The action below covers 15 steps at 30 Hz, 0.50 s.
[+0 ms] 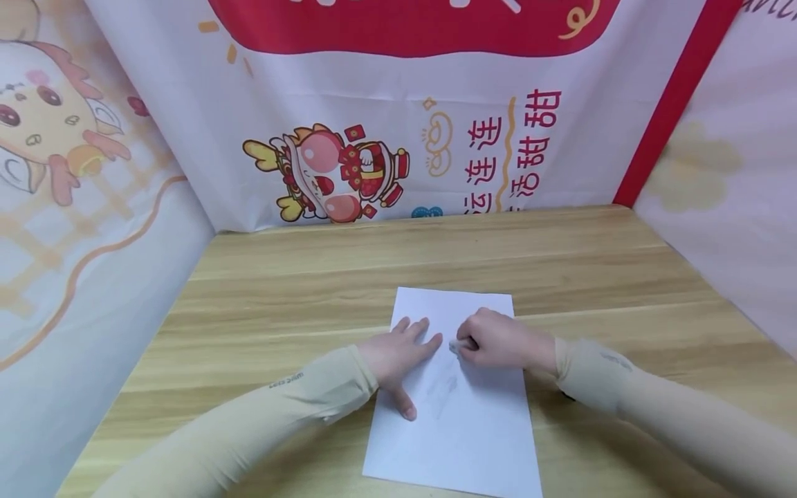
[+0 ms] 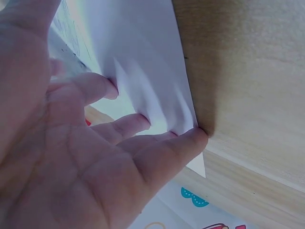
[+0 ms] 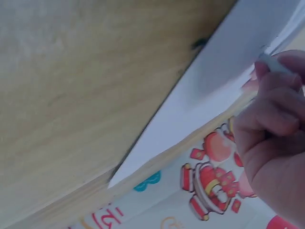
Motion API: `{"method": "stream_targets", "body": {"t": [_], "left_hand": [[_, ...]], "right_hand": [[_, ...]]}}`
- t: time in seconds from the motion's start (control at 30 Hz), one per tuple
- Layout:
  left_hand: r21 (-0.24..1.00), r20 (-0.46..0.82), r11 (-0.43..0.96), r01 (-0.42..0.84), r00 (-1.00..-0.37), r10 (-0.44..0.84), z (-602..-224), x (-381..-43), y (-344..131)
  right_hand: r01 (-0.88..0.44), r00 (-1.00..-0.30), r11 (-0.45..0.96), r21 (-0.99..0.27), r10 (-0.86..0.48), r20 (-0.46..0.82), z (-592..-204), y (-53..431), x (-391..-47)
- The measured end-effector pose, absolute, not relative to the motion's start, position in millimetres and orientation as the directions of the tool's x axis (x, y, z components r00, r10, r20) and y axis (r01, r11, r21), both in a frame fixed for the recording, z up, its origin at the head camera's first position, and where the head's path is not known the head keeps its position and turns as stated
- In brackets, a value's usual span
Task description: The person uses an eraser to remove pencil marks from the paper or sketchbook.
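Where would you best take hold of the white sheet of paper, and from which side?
Probably pinch the white sheet by its near edge, coming from the person's side. It is thin and lies on the table, so a fingertip may need to slip under; the left hand and right hand are both farther up.

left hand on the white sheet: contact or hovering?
Touching. The left wrist view shows it: the left hand has its fingertips set down on the white sheet, with no gap visible beneath them.
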<state>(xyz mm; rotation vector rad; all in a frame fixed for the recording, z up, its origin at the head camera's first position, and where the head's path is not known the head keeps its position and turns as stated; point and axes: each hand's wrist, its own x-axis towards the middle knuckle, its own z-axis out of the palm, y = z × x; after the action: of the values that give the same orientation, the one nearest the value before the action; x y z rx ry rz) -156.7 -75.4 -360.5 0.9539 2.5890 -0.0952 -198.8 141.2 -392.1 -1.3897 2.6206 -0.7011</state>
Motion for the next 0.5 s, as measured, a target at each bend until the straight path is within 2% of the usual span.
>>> {"method": "stream_targets", "body": {"t": [0.13,0.2,0.4,0.5], "left_hand": [[0.067,-0.369,0.768,0.637,-0.699,0.612,-360,-157,-75],[0.072,-0.37,0.772,0.632,-0.702,0.609,-359,-157,-75],[0.075,-0.383,0.776,0.626,-0.701,0.602,-359,-158,-76],[0.082,-0.384,0.77,0.633,-0.692,0.611,-360,-158,-75]], "right_hand": [[-0.786,-0.504,0.408,-0.465,-0.858,0.099,-388,139,-179],[-0.792,-0.492,0.401,-0.461,-0.866,0.093,-385,136,-173],[-0.747,-0.606,0.517,-0.417,-0.787,0.11,-389,134,-196],[-0.737,-0.614,0.525,-0.426,-0.784,0.097,-393,136,-205]]}}
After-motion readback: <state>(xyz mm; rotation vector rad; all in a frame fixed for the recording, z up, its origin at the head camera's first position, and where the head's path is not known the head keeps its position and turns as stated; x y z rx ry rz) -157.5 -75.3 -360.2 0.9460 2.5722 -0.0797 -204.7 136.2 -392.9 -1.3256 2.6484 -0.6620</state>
